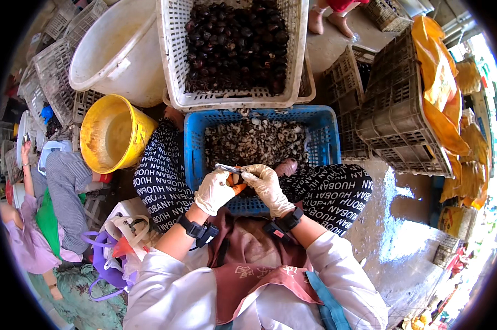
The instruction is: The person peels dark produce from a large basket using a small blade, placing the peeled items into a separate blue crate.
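Observation:
Both my hands wear thin white gloves and meet above the near part of a blue plastic crate (329,116). My left hand (212,192) is closed, with orange showing at its fingertips; what sits inside is hidden. My right hand (266,187) is pinched shut close beside it. A short silvery metal tool (228,169) spans the gap, its right end at my right fingertips. Inside the blue crate lies a heap of pale and brown shell-like pieces (254,137). Just beyond it, a white crate (174,55) holds many dark, rounded shellfish (237,47).
At left stand a yellow bucket (89,135) and a large white tub (81,71). Stacked grey crates (391,99) rise at right beside orange sheeting (438,82). A purple bag (106,264) lies at lower left, near a seated person (67,187). Wet floor (396,231) shines at right.

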Motion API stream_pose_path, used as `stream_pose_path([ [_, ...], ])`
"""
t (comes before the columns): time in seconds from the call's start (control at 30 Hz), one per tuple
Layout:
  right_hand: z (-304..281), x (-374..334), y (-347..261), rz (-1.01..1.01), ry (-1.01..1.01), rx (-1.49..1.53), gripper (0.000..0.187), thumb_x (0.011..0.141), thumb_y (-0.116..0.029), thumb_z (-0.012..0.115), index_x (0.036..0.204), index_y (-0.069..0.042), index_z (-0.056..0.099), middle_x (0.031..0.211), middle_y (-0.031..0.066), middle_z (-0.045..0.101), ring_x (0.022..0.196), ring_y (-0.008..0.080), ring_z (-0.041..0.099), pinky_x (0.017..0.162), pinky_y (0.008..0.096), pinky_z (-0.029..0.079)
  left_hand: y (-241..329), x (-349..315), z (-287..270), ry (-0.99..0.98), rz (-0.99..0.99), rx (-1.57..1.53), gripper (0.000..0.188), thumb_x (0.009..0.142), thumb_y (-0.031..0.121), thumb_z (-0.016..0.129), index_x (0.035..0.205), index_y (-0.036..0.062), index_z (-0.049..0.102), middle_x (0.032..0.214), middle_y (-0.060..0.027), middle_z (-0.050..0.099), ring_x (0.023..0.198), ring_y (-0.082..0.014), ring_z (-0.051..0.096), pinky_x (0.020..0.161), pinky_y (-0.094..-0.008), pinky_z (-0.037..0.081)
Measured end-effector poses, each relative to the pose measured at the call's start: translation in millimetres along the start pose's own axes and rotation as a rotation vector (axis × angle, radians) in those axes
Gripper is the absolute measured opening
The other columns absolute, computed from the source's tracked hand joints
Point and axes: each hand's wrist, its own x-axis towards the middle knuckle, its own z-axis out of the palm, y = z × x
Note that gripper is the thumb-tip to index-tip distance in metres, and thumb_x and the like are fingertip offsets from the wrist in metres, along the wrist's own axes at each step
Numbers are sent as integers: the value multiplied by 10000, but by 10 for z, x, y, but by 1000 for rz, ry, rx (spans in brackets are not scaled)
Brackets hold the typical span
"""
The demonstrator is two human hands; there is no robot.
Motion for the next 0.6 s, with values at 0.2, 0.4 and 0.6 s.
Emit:
stream_pose_path([
  [0.2, -298, -109, -14, 40, 101, -46, 205, 889, -126, 617, 1055, -5, 603, 734, -7, 591, 531, 36, 458, 457, 176, 360, -92, -76, 50, -48, -478, -948, 366, 807, -3, 681, 1155, 39, 573, 929, -63, 668, 741, -100, 620, 630, -220, 512],
  [0.4, -339, -235, 54, 48, 154, -139, 201, 865, -114, 650, 1031, -4, 625, 742, -5, 614, 565, 35, 486, 502, 190, 407, -149, -103, 30, 48, -387, -1018, 364, 878, 52, 603, 1229, -19, 537, 968, -84, 625, 771, -128, 610, 730, -262, 548],
  [0.6, -343, -217, 62, -11, 148, -323, 228, 845, -136, 674, 1028, -4, 645, 759, -7, 645, 595, 37, 519, 539, 199, 438, -31, -69, 58, 257, -437, -1252, 319, 845, 45, 634, 1152, -20, 581, 941, -70, 637, 717, -103, 595, 700, -236, 534],
])
